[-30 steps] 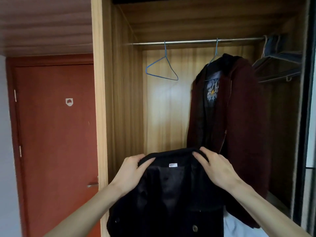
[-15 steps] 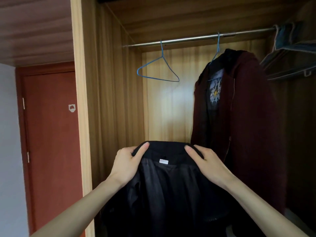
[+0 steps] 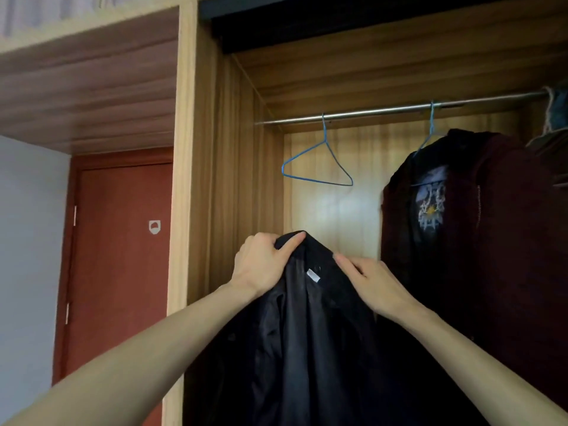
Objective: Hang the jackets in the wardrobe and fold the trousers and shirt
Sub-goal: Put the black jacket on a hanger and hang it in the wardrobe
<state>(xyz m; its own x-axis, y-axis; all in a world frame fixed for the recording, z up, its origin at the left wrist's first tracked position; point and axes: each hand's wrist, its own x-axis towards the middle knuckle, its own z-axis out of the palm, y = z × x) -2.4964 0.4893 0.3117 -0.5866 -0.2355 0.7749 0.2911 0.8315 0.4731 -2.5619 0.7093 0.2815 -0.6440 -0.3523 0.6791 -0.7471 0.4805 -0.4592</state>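
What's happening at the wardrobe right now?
A person is holding a black jacket up in front of the open wardrobe. The left hand grips its collar and the right hand rests on the shoulder. An empty blue hanger hangs on the rail above; a dark red jacket is already hung.

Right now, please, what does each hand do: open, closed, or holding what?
Left hand: closed, gripping the collar of the black jacket.
Right hand: fingers curled on the same collar, pinching it.
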